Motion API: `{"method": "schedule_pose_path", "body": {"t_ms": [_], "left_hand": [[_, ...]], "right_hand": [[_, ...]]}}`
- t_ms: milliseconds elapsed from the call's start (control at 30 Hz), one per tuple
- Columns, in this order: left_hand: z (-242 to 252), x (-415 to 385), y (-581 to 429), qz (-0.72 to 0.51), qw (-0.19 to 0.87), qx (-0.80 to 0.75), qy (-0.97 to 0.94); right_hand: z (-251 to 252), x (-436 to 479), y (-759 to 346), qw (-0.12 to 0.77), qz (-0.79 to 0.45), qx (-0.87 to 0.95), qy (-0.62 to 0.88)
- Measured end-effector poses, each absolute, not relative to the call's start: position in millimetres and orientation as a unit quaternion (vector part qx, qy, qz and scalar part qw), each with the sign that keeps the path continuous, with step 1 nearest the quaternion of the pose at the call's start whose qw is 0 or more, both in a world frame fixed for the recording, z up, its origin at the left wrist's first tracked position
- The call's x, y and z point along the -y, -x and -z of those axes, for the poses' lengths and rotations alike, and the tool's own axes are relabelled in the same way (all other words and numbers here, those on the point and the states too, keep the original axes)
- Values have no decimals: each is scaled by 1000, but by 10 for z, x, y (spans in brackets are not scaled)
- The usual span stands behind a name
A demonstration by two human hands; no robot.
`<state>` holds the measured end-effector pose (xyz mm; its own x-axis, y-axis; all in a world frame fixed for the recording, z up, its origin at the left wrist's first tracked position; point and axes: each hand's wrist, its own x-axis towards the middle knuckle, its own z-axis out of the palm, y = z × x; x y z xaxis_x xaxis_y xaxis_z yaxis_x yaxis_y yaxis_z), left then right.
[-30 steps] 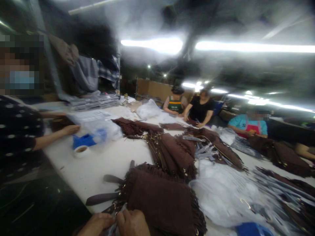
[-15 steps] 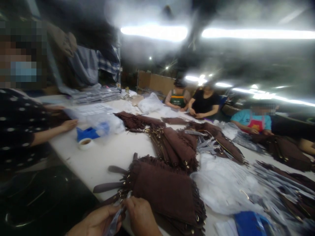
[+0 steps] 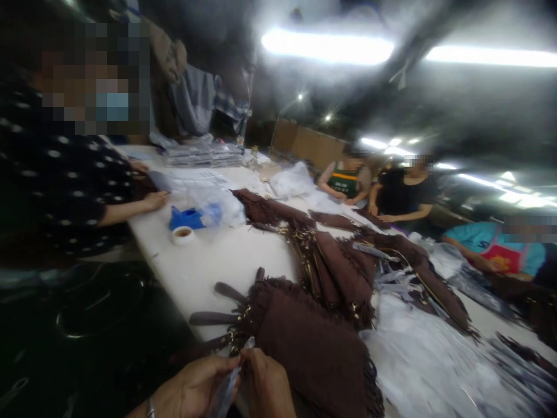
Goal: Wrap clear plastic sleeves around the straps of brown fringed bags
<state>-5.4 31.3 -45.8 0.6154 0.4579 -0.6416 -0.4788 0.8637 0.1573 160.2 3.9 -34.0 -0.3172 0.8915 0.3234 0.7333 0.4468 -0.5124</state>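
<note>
My left hand is closed around a narrow strip wrapped in clear plastic at the bottom of the view. Pressed against its upper end are the fingers of my right hand, pinching the same strip. What is inside the plastic is hard to make out. Just beyond my hands lies a brown fringed bag, flat on top of others, with brown straps and gold-coloured fittings sticking out on its left side.
More brown bags lie mid-table. White plastic bags are heaped at right. A tape roll and blue piece sit on the white table. A person in polka dots stands left; several others work beyond.
The view has swung left, so the table and people appear farther right. Both hands still hold the plastic-wrapped strip beside the brown bag.
</note>
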Motion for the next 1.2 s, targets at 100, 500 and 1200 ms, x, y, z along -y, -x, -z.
{"method": "schedule_pose_path", "body": {"t_ms": [100, 500, 1200], "left_hand": [[502, -324, 69, -240, 911, -334, 13], [521, -395, 117, -211, 932, -285, -81], [297, -485, 40, -182, 916, -305, -186]], "right_hand": [[264, -18, -1615, 294, -201, 785, 507], [158, 42, -1597, 250, -302, 752, 530], [367, 958, -2014, 498, -500, 231, 670]]}}
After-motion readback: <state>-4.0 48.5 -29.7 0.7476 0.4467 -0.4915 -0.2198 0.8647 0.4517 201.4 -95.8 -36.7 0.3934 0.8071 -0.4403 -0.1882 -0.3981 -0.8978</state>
